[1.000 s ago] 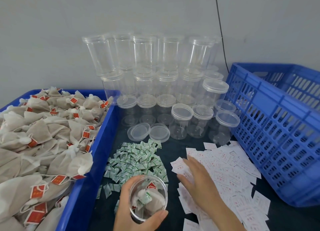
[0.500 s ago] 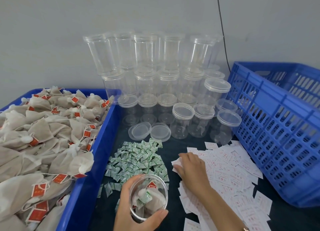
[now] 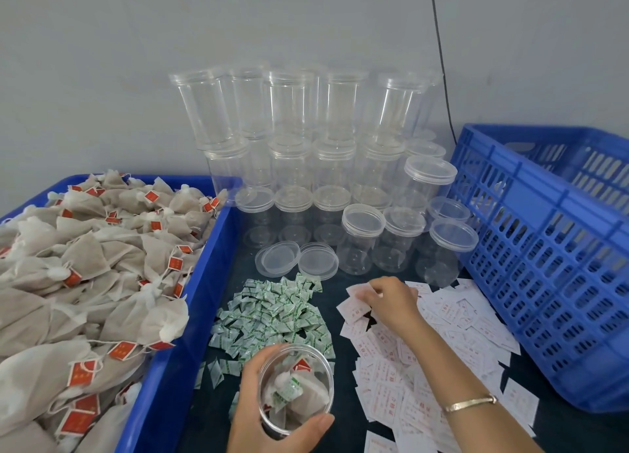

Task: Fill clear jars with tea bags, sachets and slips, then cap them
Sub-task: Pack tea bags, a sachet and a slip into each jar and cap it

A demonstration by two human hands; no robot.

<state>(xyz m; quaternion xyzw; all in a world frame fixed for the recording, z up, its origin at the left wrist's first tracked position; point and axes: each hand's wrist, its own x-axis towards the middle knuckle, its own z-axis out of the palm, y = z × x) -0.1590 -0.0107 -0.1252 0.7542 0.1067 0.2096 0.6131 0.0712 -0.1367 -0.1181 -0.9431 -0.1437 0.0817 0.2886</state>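
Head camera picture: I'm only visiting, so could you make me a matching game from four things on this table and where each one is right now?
Things:
1. tea bags
2. green sachets
3. white slips
4. open jar

Places:
A. gripped by the left hand
B. heaped in the blue tray
C. spread out on the right, one pinched by the right hand
D. piled in the middle of the dark table

Pairs: 1-B, 2-D, 3-C, 4-A

One camera sits on the person's head. It looks forward and down at the dark worktop (image 3: 204, 418), close up. The grey wall (image 3: 102, 61) fills the top of the frame. The left hand (image 3: 250, 391) and right hand (image 3: 391, 303) show near the bottom.
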